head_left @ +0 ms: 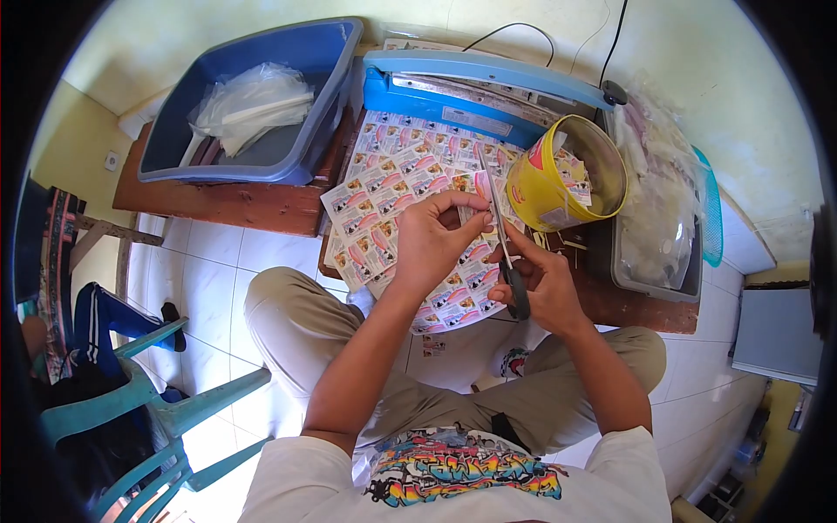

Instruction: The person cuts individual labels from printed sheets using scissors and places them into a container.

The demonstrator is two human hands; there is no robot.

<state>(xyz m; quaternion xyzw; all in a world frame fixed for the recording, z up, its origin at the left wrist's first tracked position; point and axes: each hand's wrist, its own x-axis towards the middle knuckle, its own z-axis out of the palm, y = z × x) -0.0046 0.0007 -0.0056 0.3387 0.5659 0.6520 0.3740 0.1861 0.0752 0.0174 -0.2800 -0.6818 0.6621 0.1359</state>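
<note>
My left hand (429,246) pinches a small printed paper label (472,184) between thumb and fingers, close beside the scissor blades. In my right hand (547,286) is a pair of scissors (519,296) with dark handles, its blades pointing away from me. Whether the blades touch the paper, I cannot tell. Beneath both hands lie overlapping sheets of printed labels (370,205), spread over a low wooden table. A yellow bucket (528,181) stands tilted just right of the blades, with cut label pieces (573,174) inside.
A blue paper cutter (418,96) sits behind the sheets. Left of it, a blue tub (301,166) holds plastic bags (253,100). A grey bin (656,292) with plastic stands at the right. Green chair parts (174,410) are at lower left. Paper strips lie near the bucket.
</note>
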